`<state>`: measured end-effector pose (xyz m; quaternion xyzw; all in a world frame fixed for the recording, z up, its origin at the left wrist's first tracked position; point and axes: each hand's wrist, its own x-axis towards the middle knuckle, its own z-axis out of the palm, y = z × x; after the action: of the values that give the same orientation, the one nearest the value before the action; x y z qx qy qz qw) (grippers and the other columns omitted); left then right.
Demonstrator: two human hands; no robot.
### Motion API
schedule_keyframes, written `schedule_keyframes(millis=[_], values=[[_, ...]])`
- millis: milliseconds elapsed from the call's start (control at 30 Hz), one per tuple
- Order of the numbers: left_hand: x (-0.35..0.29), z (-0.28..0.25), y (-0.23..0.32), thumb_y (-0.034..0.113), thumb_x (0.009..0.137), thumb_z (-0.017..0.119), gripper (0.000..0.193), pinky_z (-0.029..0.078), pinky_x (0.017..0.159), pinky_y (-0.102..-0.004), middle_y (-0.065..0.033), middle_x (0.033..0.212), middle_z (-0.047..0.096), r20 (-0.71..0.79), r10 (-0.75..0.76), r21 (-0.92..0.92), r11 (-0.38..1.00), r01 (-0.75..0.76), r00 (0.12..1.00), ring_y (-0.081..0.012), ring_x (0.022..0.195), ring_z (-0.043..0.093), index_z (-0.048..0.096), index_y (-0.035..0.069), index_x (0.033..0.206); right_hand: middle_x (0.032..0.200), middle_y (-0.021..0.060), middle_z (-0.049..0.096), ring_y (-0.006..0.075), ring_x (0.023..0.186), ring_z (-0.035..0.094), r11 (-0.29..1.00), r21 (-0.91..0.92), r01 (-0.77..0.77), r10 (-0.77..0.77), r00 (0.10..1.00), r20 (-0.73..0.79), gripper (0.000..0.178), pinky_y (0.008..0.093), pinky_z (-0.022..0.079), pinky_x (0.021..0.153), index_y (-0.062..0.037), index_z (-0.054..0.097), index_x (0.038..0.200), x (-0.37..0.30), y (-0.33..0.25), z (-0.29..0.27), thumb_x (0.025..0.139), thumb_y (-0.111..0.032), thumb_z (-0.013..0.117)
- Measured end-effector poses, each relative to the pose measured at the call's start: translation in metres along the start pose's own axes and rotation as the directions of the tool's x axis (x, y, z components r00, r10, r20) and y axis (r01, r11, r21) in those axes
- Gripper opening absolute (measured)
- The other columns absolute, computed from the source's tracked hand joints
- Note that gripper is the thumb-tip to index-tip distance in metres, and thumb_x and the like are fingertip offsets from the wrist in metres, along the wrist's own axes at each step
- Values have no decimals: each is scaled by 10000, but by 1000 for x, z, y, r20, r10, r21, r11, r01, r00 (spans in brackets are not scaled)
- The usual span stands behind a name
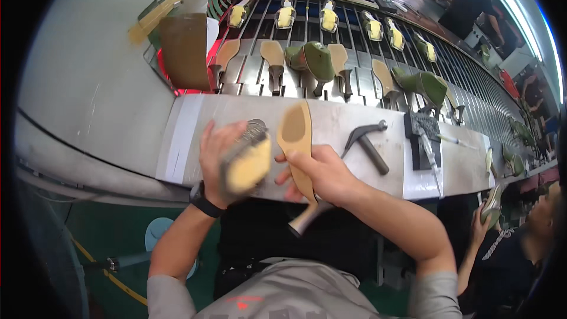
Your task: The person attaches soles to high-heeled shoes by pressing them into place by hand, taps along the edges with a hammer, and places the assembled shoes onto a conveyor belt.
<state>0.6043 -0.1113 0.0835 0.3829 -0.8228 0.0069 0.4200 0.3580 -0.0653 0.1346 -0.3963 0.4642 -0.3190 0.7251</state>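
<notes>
My left hand (212,156), wearing a dark wristband, grips a shoe upper (250,166) with a yellow underside and dark edges. Motion blurs that shoe upper. Beside it my right hand (328,172) is closed around a tan heeled shoe sole (297,123), thumb on its face. The sole stands nearly upright, its heel pointing down toward me past the bench edge. A small gap separates the two pieces. To the right of my right hand, a hammer (373,152) lies on the pale workbench (248,105).
Past the bench runs a conveyor of metal rods (254,26), carrying heeled soles (273,53), green shoes (316,62) and yellow-bottomed uppers (329,19). A dark block (420,145) sits right of the hammer. A brown panel (184,53) hangs left. At right, a person holds a green shoe (491,205).
</notes>
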Motion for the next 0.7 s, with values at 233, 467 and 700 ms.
schedule_keyframes(millis=[233,467,700], values=[[-9,-24,-1,261,916,887,484,531,991,-343,-78,1213,734,-47,-430,-831,518,204,902,-185,1099,687,684,-24,1249,910,149,750,262,785,758,953,-97,286,-300,863,-407,386,372,616,712,42,696,1159,72,46,-37,1078,-333,652],[-7,-24,-1,251,915,850,479,523,970,-323,-82,1175,739,-60,-510,-892,413,183,858,-172,1062,688,672,-37,1254,1160,234,736,377,1087,723,349,-936,-49,-909,226,-351,592,441,547,966,42,622,1367,61,50,-80,950,-346,782],[-5,-6,6,339,908,797,696,534,1049,-410,-165,1296,690,103,-368,-946,251,206,924,-278,1192,685,522,-45,1419,723,34,655,114,654,601,840,-40,541,-534,813,-233,463,270,449,612,26,733,1001,53,53,-17,1129,-382,557]])
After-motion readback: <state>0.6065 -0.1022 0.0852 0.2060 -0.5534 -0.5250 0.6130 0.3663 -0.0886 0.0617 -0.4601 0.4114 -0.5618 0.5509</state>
